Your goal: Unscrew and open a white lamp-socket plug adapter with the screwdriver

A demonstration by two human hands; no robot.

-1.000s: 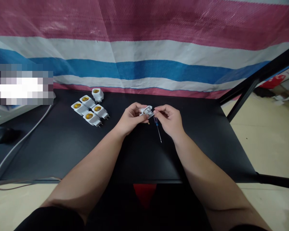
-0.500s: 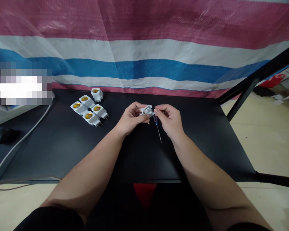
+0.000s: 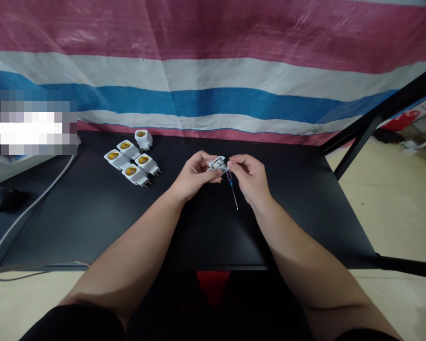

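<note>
My left hand (image 3: 195, 175) is closed around an opened white plastic lamp-socket housing (image 3: 218, 164), its inside facing up. The fingers of my right hand (image 3: 250, 175) are pinched together at the housing's right edge, by a small dark bit; whatever is between the fingertips is too small to name. Just below the fingertips is a screwdriver (image 3: 233, 189) with a clear blue-purple handle, its thin shaft pointing toward me. The handle's upper end is partly hidden by the housing and my fingers.
Several white plug-in lamp sockets (image 3: 132, 173) with gold-coloured inner threads stand grouped on the black table (image 3: 92, 222) to the left. A grey cable (image 3: 39, 199) and a black mouse (image 3: 0, 200) lie farther left. A striped tarp (image 3: 213, 102) hangs behind the table.
The housing has tilted slightly in my left hand. My right fingertips have shifted only a little at its edge. The screwdriver and the grouped sockets stay where they were.
</note>
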